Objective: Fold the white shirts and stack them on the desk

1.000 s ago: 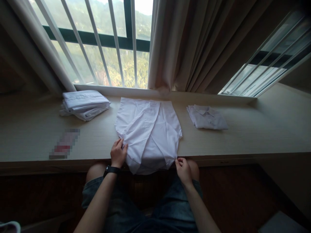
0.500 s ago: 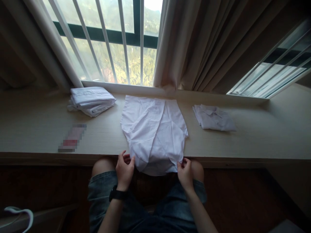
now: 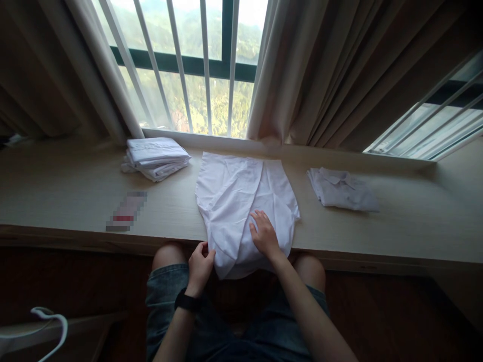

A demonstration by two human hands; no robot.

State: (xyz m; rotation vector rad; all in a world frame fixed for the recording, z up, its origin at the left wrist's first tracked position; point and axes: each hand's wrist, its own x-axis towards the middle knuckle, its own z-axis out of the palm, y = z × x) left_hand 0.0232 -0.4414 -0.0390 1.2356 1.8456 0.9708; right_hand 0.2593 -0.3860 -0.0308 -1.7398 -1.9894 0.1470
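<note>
- White thin-cotton shirt [image 3: 241, 201], partly folded, lies mid-frame on the pale wood-grain bench [image 3: 377, 231]; its lower end hangs over the bench's near edge, above the person's knees.
- Left hand [image 3: 199, 265], black watch on the wrist, lower centre: grip pinched on the shirt's lower-left hem, just below the bench edge.
- Right hand [image 3: 264, 234]: released, fingers spread, palm flat on the cloth w/ the shirt's right half under it.
- Stack of folded white shirts [image 3: 156, 158] upper left of centre, near the window; single folded white shirt [image 3: 341, 190] to the right; both well apart from the one in hand.
- Small flat blurred item [image 3: 126, 212] left on the bench; can't tell what it is.
- Risks, as I judge: overhanging end may drag the shirt off the bench if the flat palm lifts; a pull from the left grip alone could skew the fold & set creases, as the fabric is already wrinkled near the top.
</note>
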